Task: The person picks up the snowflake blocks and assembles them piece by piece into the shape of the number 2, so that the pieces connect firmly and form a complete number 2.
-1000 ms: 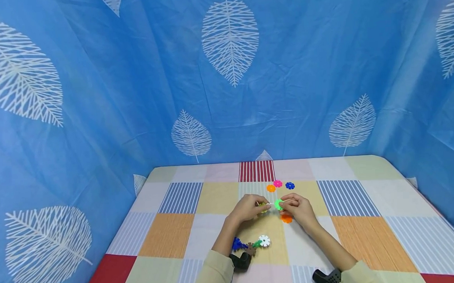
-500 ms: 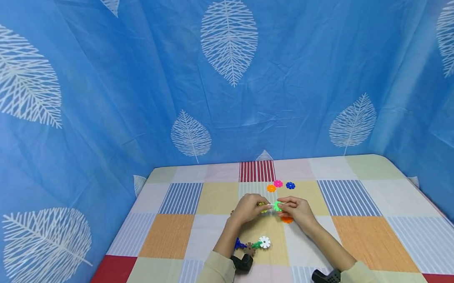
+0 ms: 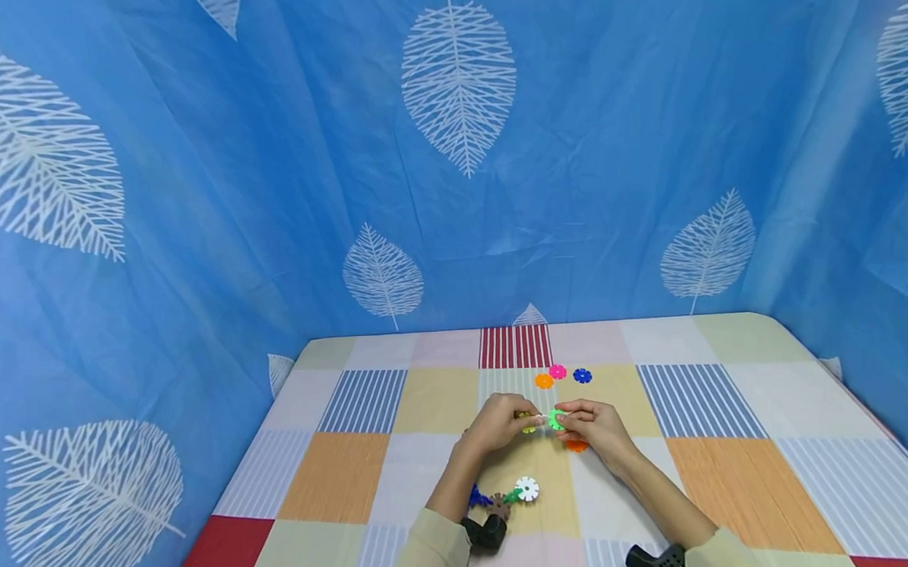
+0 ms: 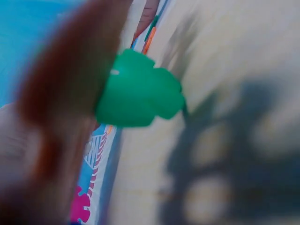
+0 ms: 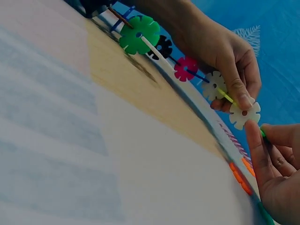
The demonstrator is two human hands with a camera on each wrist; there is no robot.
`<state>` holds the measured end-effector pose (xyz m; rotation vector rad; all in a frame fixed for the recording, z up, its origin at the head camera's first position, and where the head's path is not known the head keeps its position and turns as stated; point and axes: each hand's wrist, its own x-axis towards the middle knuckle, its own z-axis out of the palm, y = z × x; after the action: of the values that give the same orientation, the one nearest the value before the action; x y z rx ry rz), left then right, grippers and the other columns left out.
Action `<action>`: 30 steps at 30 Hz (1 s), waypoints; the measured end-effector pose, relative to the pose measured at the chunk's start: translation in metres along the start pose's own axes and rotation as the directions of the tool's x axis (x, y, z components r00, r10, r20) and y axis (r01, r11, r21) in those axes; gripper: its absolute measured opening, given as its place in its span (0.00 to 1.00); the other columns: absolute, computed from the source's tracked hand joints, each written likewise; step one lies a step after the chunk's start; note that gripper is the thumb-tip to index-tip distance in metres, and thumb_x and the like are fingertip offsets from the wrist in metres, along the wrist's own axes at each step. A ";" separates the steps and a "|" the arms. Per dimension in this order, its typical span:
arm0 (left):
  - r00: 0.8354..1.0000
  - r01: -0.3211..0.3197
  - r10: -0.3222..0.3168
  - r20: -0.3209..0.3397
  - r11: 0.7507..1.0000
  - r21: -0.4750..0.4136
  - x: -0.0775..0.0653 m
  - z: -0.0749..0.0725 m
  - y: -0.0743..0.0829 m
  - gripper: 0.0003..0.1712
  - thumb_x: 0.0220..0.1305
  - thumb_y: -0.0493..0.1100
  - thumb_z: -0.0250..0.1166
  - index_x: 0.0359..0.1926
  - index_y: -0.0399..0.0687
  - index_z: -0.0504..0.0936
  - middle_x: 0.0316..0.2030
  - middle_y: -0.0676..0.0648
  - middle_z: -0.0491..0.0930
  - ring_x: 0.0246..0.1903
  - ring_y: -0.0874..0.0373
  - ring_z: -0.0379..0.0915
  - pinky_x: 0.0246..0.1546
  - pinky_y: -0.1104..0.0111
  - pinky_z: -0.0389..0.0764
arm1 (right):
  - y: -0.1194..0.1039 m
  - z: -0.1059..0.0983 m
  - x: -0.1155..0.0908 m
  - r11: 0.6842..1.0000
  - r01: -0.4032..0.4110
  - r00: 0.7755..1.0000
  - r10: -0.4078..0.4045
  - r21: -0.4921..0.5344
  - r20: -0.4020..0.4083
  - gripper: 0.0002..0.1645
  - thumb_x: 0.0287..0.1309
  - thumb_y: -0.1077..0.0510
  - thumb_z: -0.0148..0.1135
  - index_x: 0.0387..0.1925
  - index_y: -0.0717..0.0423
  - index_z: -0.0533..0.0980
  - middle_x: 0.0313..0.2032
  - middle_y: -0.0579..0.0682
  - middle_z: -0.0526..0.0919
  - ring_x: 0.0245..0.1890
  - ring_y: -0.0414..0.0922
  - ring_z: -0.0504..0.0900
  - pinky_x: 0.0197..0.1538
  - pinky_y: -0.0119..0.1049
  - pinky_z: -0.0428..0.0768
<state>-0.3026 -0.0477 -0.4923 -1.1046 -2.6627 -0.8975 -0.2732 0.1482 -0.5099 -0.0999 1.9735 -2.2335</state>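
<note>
My left hand pinches the end of a chain of interlocking notched plastic discs. In the right wrist view a white disc shows at its fingertips, followed by a yellow disc, another white disc and a pink disc. Close beside it, my right hand pinches a bright green disc, seen edge-on from the right wrist. The green disc and the white one face each other with their edges very near. A green disc looms large in the left wrist view, beside blurred fingers.
Loose discs lie beyond the hands: orange, pink and blue. Another orange disc is partly under the right hand. Near the left forearm, joined discs ending in a white disc rest on the patchwork cloth.
The right hand and its green disc have shifted slightly toward the left hand. The left hand keeps its pinch, and the loose discs stay in place.
</note>
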 end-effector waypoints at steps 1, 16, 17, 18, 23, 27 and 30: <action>1.000 -0.002 0.002 -0.002 1.000 -0.009 -0.001 0.001 0.000 0.09 0.60 0.45 0.63 0.30 0.46 0.86 0.27 0.54 0.82 0.25 0.72 0.70 0.26 0.83 0.69 | 0.001 0.000 0.000 1.000 0.001 1.000 -0.001 -0.001 0.000 0.20 0.56 0.71 0.57 0.49 0.80 0.68 0.28 0.56 0.82 0.23 0.44 0.82 0.34 0.36 0.82; 0.974 0.206 -0.184 0.131 0.961 -0.185 -0.011 -0.034 -0.001 0.24 0.60 0.50 0.63 0.56 0.47 0.76 0.41 0.48 0.81 0.38 0.60 0.76 0.38 0.72 0.76 | -0.003 0.000 0.001 0.999 0.005 1.000 -0.006 -0.038 -0.028 0.21 0.58 0.67 0.57 0.51 0.76 0.68 0.28 0.54 0.83 0.25 0.45 0.83 0.34 0.36 0.82; 0.962 0.251 -0.221 0.160 0.945 -0.208 -0.016 -0.042 -0.004 0.27 0.59 0.49 0.64 0.58 0.46 0.74 0.43 0.45 0.80 0.41 0.56 0.76 0.40 0.69 0.77 | -0.001 0.000 0.001 0.999 0.001 1.000 -0.002 -0.036 -0.025 0.21 0.59 0.67 0.57 0.51 0.77 0.67 0.28 0.54 0.83 0.25 0.45 0.83 0.34 0.36 0.82; 0.949 0.292 -0.253 0.189 0.930 -0.222 -0.022 -0.051 -0.007 0.28 0.59 0.47 0.65 0.60 0.45 0.72 0.44 0.43 0.79 0.43 0.53 0.76 0.41 0.67 0.77 | 0.000 0.000 0.001 1.000 -0.002 1.000 0.001 -0.031 -0.027 0.21 0.59 0.67 0.57 0.52 0.77 0.67 0.28 0.55 0.83 0.26 0.45 0.83 0.34 0.35 0.81; 0.900 0.385 -0.304 0.311 0.889 -0.245 -0.048 -0.074 -0.024 0.29 0.55 0.41 0.68 0.59 0.42 0.72 0.45 0.42 0.78 0.46 0.49 0.74 0.41 0.62 0.77 | 0.003 -0.002 -0.001 1.000 0.008 1.000 -0.009 -0.020 -0.024 0.21 0.60 0.69 0.55 0.53 0.78 0.65 0.29 0.56 0.83 0.27 0.45 0.83 0.35 0.35 0.81; 0.905 0.378 -0.279 0.322 0.874 -0.305 -0.057 -0.073 -0.035 0.26 0.53 0.37 0.68 0.55 0.41 0.75 0.41 0.44 0.80 0.41 0.53 0.75 0.37 0.66 0.77 | 0.003 -0.003 -0.001 1.000 0.022 1.000 -0.023 -0.013 -0.014 0.22 0.60 0.70 0.54 0.53 0.79 0.64 0.29 0.57 0.82 0.27 0.45 0.83 0.36 0.35 0.81; 0.903 0.399 -0.297 0.311 0.847 -0.351 -0.061 -0.071 -0.039 0.25 0.52 0.35 0.69 0.54 0.40 0.76 0.37 0.45 0.80 0.37 0.57 0.75 0.35 0.67 0.77 | 0.004 -0.002 -0.001 1.000 0.020 1.000 -0.020 -0.006 0.005 0.23 0.61 0.70 0.53 0.54 0.80 0.62 0.29 0.56 0.83 0.27 0.45 0.83 0.36 0.36 0.81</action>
<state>-0.2927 -0.1463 -0.4722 -0.8435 -3.0340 -1.5374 -0.2722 0.1503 -0.5142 -0.1264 1.9851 -2.2379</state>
